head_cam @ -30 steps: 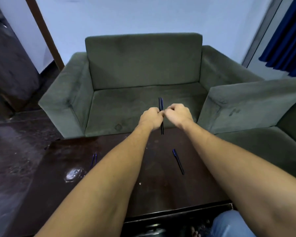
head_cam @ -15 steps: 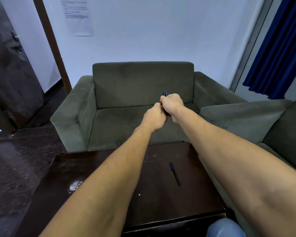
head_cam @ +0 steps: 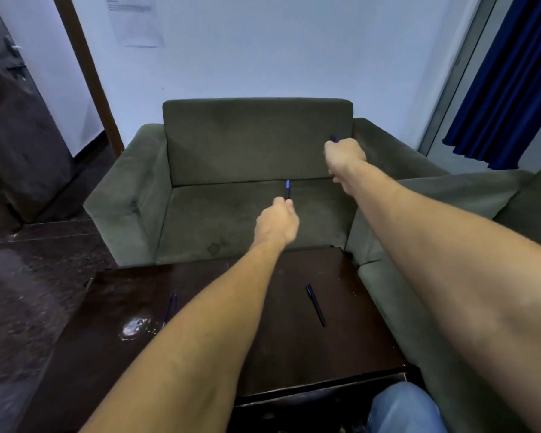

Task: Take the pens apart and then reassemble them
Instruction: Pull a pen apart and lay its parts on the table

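My left hand [head_cam: 277,225] is closed around a dark pen body [head_cam: 287,189] whose blue tip sticks up above my fingers. My right hand [head_cam: 344,156] is raised further away and to the right, fist closed on a small dark blue pen part [head_cam: 334,138] that only just shows above the knuckles. The two hands are well apart. A whole dark pen [head_cam: 315,304] lies on the dark wooden table [head_cam: 294,354]. Thin blue pen parts [head_cam: 171,304] lie on the table's left side, partly hidden by my left forearm.
A green sofa [head_cam: 250,170] stands behind the table, and a second sofa's arm [head_cam: 450,195] is at the right. A shiny wet-looking patch [head_cam: 135,328] marks the table's left. A blue-jeaned knee [head_cam: 400,407] is at the bottom edge. A blue curtain [head_cam: 512,73] hangs at the right.
Both hands were together on one pen; now they have pulled apart, the right moving up and right with a part, the left keeping the body. The camera view tilted upward.
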